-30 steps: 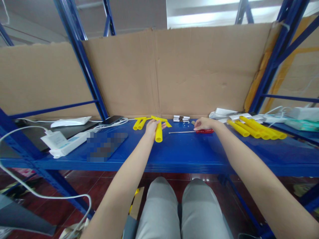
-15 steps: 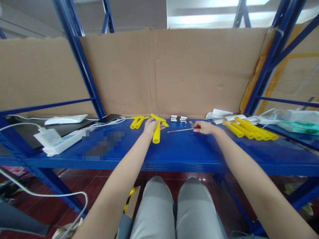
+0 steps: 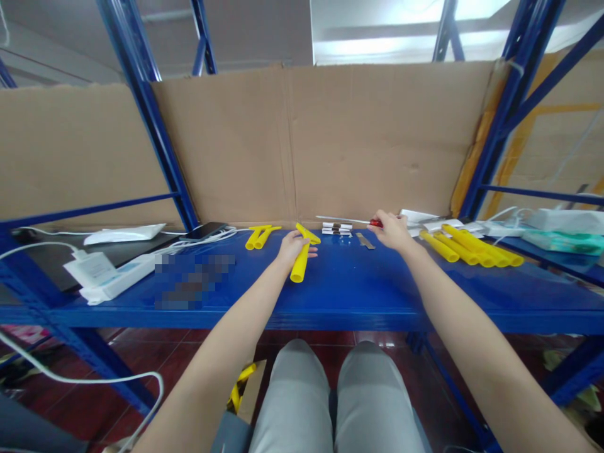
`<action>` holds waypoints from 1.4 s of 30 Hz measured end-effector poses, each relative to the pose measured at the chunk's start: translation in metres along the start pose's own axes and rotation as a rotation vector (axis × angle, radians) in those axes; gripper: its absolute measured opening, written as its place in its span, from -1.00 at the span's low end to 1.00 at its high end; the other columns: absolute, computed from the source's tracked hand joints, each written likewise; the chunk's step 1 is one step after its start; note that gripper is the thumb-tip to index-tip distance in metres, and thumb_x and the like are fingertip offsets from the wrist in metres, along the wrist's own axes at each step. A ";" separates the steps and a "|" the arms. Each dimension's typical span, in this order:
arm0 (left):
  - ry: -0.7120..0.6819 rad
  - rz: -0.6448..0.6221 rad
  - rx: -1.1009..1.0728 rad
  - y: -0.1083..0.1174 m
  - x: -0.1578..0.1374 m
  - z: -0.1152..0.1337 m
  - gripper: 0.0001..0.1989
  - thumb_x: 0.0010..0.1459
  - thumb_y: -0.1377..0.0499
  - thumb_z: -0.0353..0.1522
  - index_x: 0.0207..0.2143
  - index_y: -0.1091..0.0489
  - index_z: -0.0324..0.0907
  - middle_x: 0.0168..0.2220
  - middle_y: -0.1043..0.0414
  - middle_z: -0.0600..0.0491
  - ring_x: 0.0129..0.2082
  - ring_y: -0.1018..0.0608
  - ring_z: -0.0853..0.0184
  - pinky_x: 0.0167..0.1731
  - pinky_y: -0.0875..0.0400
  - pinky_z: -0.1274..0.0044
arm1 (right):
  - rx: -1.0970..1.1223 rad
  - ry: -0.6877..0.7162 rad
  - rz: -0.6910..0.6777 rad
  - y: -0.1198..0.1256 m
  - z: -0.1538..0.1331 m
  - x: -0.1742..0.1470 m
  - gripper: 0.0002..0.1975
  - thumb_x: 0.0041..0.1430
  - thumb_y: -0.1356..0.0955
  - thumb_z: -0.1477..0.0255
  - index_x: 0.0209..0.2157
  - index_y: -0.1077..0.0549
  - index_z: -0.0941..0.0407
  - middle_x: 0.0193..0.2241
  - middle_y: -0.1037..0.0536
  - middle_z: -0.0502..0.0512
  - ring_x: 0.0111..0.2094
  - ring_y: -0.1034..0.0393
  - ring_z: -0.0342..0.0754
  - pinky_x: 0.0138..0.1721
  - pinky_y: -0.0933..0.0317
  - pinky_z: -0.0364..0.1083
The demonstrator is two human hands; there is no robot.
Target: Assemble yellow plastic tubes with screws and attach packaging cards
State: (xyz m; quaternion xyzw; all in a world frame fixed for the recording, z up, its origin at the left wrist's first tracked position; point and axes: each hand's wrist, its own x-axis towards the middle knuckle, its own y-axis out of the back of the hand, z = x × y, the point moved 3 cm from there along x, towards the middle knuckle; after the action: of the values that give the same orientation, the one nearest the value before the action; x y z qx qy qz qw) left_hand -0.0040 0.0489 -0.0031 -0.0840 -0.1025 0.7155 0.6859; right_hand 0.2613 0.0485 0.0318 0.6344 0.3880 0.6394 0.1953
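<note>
Gripping a yellow T-shaped tube (image 3: 299, 265) above the blue shelf (image 3: 349, 286), the left hand (image 3: 292, 248) curls around it. The right hand (image 3: 391, 230) holds a screwdriver (image 3: 376, 223) by its red handle (the long rod points left), near a small flat strip (image 3: 365, 241), maybe metal.

No text, label, brand, number or sign is legible; any markings on the white charger (image 3: 93, 269), seated on the power strip (image 3: 129, 274), are too blurred to read.
</note>
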 end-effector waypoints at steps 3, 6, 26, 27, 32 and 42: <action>0.012 -0.016 -0.003 -0.002 -0.004 0.000 -0.51 0.04 -0.19 -0.61 0.04 -0.25 -0.25 -0.32 -0.54 -0.12 -0.58 -0.58 0.28 -0.42 -0.56 0.33 | -0.016 0.059 0.011 0.002 -0.007 -0.001 -0.85 0.20 -0.24 0.31 -0.26 -0.34 0.07 -0.26 -0.54 0.21 -0.17 -0.33 0.14 -0.12 0.03 0.07; 0.005 -0.032 0.019 -0.004 -0.009 0.002 -0.50 0.05 -0.17 -0.63 0.06 -0.25 -0.24 -0.34 -0.54 -0.09 -0.59 -0.58 0.29 -0.42 -0.56 0.34 | -0.050 0.096 -0.003 0.005 -0.015 -0.002 -0.85 0.21 -0.23 0.32 -0.26 -0.34 0.08 -0.27 -0.54 0.22 -0.18 -0.32 0.14 -0.12 0.04 0.06; 0.017 -0.052 -0.011 -0.005 -0.009 0.002 -0.51 0.03 -0.23 -0.60 0.04 -0.28 -0.28 -0.33 -0.54 -0.14 -0.54 -0.60 0.23 -0.43 -0.57 0.33 | -0.072 0.110 -0.091 0.001 -0.019 -0.004 -0.88 0.18 -0.24 0.36 -0.27 -0.34 0.07 -0.30 -0.54 0.19 -0.19 -0.34 0.13 -0.14 0.05 0.04; 0.020 -0.053 -0.004 -0.005 -0.009 0.003 -0.52 0.04 -0.22 -0.60 0.04 -0.28 -0.28 -0.31 -0.54 -0.17 -0.54 -0.61 0.23 -0.43 -0.57 0.33 | -0.074 0.109 -0.094 0.001 -0.019 -0.004 -0.88 0.18 -0.23 0.36 -0.28 -0.34 0.07 -0.30 -0.54 0.19 -0.19 -0.34 0.12 -0.15 0.06 0.03; 0.006 -0.053 0.054 -0.007 -0.011 0.004 -0.55 0.07 -0.17 -0.62 0.04 -0.27 -0.28 -0.30 -0.54 -0.17 -0.59 -0.59 0.25 -0.46 -0.57 0.33 | -0.086 0.080 -0.130 0.002 -0.022 -0.006 -0.89 0.18 -0.23 0.39 -0.27 -0.34 0.09 -0.28 -0.54 0.20 -0.17 -0.35 0.13 -0.15 0.06 0.03; 0.017 -0.057 0.086 -0.008 -0.011 0.004 -0.55 0.09 -0.16 -0.60 0.05 -0.25 -0.26 -0.33 -0.54 -0.12 -0.54 -0.60 0.26 -0.37 -0.57 0.32 | -0.077 0.095 -0.107 -0.001 -0.018 -0.004 -0.86 0.17 -0.25 0.33 -0.26 -0.35 0.07 -0.31 -0.54 0.18 -0.19 -0.34 0.13 -0.15 0.05 0.03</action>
State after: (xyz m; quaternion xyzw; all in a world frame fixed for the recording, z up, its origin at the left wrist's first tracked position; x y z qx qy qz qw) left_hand 0.0028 0.0381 0.0030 -0.0576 -0.0682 0.6985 0.7100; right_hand 0.2444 0.0421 0.0301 0.5738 0.4053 0.6719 0.2348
